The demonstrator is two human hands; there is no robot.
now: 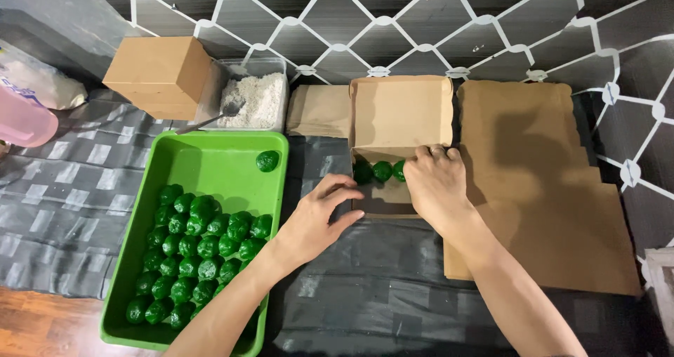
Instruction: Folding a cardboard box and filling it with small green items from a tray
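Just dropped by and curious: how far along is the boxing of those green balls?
Early on. Three green balls already sit in the open brown box. The right hand is at that row, while the left hand touches the box's left edge. The green tray still holds dozens of balls.

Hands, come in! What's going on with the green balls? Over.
Right hand in the open box, setting a green ball in a row of three. Left hand open, steadying the box's side. Green tray of balls alongside. Nothing in the way.
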